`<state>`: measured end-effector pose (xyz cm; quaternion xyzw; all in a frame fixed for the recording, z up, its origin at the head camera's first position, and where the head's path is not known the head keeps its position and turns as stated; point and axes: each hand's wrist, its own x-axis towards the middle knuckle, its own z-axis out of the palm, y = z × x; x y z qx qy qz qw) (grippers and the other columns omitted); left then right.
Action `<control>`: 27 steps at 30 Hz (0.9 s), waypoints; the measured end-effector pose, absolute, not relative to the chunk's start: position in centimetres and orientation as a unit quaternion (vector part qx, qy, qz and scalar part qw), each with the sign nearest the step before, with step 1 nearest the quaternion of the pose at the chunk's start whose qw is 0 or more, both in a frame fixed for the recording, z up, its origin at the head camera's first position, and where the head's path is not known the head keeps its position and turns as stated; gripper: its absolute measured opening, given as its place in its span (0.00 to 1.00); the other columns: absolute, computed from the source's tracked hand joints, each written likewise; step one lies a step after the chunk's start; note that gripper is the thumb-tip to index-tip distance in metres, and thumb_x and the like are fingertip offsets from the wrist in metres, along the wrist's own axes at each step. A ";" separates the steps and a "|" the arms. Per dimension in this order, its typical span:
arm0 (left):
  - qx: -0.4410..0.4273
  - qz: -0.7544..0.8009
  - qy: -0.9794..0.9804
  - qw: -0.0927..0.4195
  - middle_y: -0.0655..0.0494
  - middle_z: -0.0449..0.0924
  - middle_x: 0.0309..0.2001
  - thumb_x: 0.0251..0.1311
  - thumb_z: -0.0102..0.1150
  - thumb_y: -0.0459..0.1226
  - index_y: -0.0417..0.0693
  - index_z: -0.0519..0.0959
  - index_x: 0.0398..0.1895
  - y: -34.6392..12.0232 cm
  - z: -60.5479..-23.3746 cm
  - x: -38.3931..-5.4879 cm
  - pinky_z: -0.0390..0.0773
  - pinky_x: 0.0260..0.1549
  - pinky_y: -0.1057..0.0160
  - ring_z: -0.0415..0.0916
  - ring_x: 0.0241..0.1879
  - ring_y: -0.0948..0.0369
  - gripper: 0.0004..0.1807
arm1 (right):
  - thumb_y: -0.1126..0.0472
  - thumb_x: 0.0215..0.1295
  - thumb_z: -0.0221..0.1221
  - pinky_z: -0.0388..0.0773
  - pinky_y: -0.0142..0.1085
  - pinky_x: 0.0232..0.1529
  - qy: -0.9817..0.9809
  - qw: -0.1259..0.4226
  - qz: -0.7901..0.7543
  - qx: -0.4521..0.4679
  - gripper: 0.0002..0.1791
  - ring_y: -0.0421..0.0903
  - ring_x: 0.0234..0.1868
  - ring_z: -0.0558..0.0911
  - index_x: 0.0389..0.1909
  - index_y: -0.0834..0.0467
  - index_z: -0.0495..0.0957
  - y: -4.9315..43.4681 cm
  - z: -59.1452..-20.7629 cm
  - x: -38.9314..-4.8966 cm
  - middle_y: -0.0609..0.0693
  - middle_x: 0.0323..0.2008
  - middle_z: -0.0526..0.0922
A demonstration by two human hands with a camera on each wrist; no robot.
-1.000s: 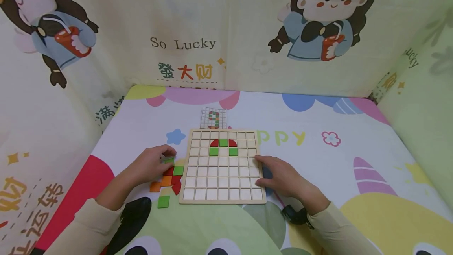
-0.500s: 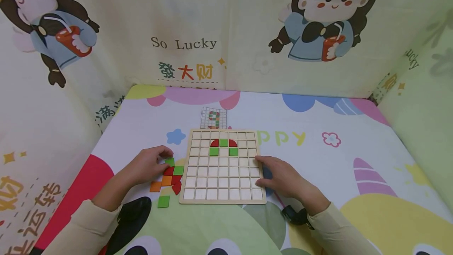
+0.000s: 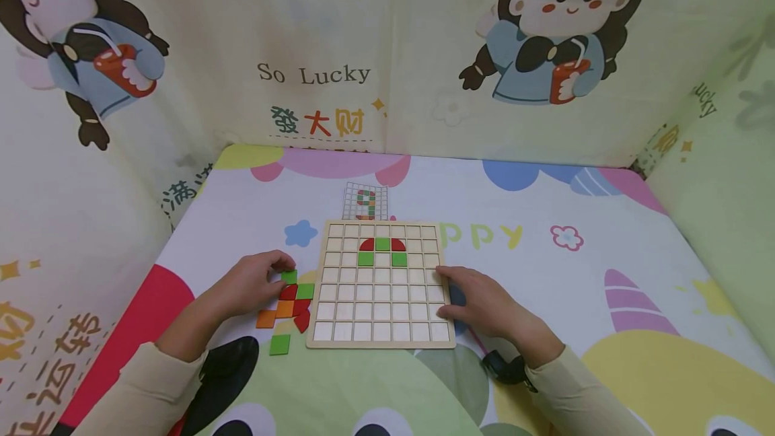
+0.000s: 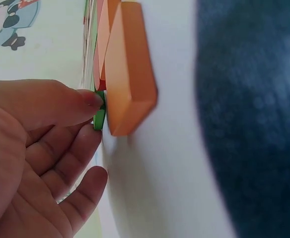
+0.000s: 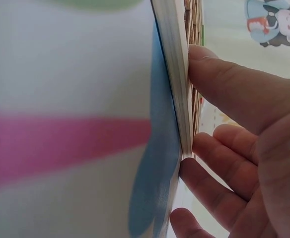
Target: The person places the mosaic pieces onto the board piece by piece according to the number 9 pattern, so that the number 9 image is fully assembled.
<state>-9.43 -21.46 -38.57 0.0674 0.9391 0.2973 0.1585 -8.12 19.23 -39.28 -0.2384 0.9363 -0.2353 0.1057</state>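
The wooden grid board [image 3: 381, 346] lies flat, with several red and green tiles set in its upper rows. At its left, several loose tiles lie on the table, among them an orange tile [image 3: 265, 319] and a green tile [image 3: 280, 345]. My left hand [image 3: 248, 281] is over the far end of this group, thumb and a finger pinching a green tile [image 4: 99, 118], seen in the left wrist view behind an orange tile [image 4: 127, 69]. My right hand [image 3: 484, 301] touches the board's right edge, its thumb and fingertips spread along the side [image 5: 177, 84].
Behind the board lies a grid card [image 3: 366, 202] printed with a red, green and orange figure. A dark object [image 3: 504, 367] sits by the right wrist. A printed cloth [image 3: 545, 288] covers the table, and printed curtains stand behind and at both sides.
My left hand has drawn slightly left, uncovering more of the far green tile. The right hand and the board have stayed in place.
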 end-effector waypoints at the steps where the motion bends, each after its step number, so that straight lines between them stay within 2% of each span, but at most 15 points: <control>1: 0.066 0.299 0.939 0.160 0.46 0.79 0.50 0.54 0.68 0.30 0.39 0.77 0.54 -21.5 -38.6 -9.4 0.84 0.42 0.52 0.72 0.52 0.45 0.22 | 0.56 0.60 0.70 0.69 0.55 0.62 0.936 0.106 -0.235 -0.239 0.36 0.61 0.64 0.73 0.67 0.65 0.70 19.2 -39.3 -8.1 0.61 0.62 0.76; 8: 0.069 0.300 0.938 0.159 0.46 0.79 0.49 0.53 0.69 0.30 0.39 0.77 0.54 -21.6 -38.6 -9.4 0.84 0.41 0.53 0.72 0.52 0.45 0.23 | 0.55 0.60 0.70 0.69 0.55 0.62 0.937 0.107 -0.236 -0.236 0.36 0.61 0.64 0.73 0.66 0.65 0.70 19.1 -39.2 -8.0 0.61 0.62 0.76; 19: 0.079 0.285 0.944 0.148 0.46 0.79 0.49 0.55 0.69 0.30 0.38 0.77 0.54 -21.6 -38.8 -9.7 0.82 0.48 0.49 0.74 0.51 0.47 0.23 | 0.56 0.60 0.70 0.68 0.55 0.63 0.936 0.107 -0.234 -0.239 0.37 0.61 0.64 0.73 0.67 0.66 0.70 19.1 -39.2 -8.1 0.61 0.62 0.76; 27: 0.077 0.270 0.951 0.133 0.42 0.79 0.52 0.55 0.69 0.31 0.36 0.76 0.56 -21.3 -37.8 -9.8 0.83 0.44 0.51 0.72 0.54 0.44 0.24 | 0.55 0.60 0.70 0.69 0.55 0.62 0.937 0.108 -0.231 -0.240 0.37 0.61 0.64 0.73 0.67 0.66 0.70 19.1 -39.1 -8.2 0.61 0.62 0.76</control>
